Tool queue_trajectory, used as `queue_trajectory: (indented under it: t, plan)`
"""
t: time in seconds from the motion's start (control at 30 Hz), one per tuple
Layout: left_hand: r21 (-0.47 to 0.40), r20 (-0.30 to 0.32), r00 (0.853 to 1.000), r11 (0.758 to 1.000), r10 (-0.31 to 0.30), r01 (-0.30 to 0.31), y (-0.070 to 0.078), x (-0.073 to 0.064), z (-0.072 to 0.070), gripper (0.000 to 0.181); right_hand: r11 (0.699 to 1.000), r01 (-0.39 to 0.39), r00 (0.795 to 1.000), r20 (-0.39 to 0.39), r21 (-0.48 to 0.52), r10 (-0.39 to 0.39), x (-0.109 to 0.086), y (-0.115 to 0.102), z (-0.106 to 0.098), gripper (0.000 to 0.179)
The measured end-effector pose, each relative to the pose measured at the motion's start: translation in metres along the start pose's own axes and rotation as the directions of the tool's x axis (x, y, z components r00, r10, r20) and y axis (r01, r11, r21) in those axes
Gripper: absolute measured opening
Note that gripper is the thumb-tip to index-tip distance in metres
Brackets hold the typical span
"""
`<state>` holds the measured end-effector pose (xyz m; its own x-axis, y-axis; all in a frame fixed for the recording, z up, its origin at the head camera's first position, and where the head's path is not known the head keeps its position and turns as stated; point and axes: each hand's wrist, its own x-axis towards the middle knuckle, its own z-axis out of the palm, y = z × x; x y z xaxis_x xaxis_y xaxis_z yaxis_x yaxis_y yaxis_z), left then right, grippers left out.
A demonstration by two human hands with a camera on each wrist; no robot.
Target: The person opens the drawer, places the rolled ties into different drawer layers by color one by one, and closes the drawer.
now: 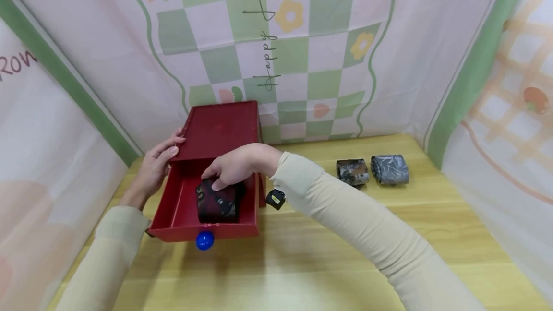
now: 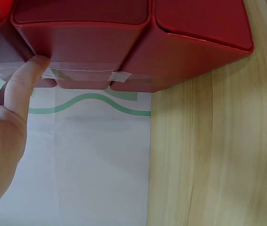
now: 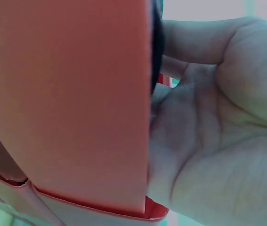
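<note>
A red box (image 1: 220, 126) stands against the back wall with its drawer (image 1: 166, 205) pulled out towards me. A round blue knob (image 1: 205, 240) sits on the drawer's front. My right hand (image 1: 237, 164) reaches into the drawer and grips a dark, patterned, rolled necktie (image 1: 216, 204) between thumb and fingers. In the right wrist view, the drawer wall hides most of the necktie beside my right hand (image 3: 208, 113). My left hand (image 1: 155, 164) rests on the box's left edge near the front corner. The left wrist view shows its thumb (image 2: 22, 87) touching the red side.
A brown patterned rolled necktie (image 1: 352, 172) and a grey patterned rolled necktie (image 1: 390, 169) lie side by side on the wooden table (image 1: 311, 272), right of the box. Printed cloth (image 1: 337, 52) hangs behind the table and along both sides. Clear tape (image 2: 119, 76) crosses the red side.
</note>
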<state>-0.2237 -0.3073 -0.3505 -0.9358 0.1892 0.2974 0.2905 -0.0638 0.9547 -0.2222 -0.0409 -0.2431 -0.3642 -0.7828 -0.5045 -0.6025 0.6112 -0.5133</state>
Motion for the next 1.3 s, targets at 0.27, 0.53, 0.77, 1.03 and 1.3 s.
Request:
queue_trajectory:
  t: [0.27,0.53,0.77,1.03,1.3]
  plan:
    - [0.016,-0.006,1.0,1.0,-0.012,0.012,0.001,-0.002,0.001,0.028,0.999,0.026,0.996,-0.09,-0.047,-0.03,-0.003,0.004,0.0,0.056]
    - [0.005,-0.005,1.0,1.0,-0.019,0.019,0.001,-0.001,-0.001,0.029,0.992,0.098,0.961,-0.25,-0.084,-0.116,-0.023,0.003,0.004,0.048]
    - [0.0,-0.002,1.0,1.0,-0.024,0.024,0.0,0.0,-0.001,0.029,0.969,0.248,0.865,-0.453,0.011,-0.217,-0.056,-0.006,0.015,0.035]
    - [0.012,-0.009,1.0,1.0,-0.025,0.025,-0.002,0.001,-0.002,0.029,0.803,0.527,0.769,-0.559,0.278,-0.311,-0.083,-0.019,0.045,0.025]
    - [0.021,-0.006,1.0,0.999,-0.025,0.025,-0.002,0.0,-0.002,0.029,0.599,0.546,0.838,-0.386,0.586,-0.386,-0.078,-0.028,0.082,0.031]
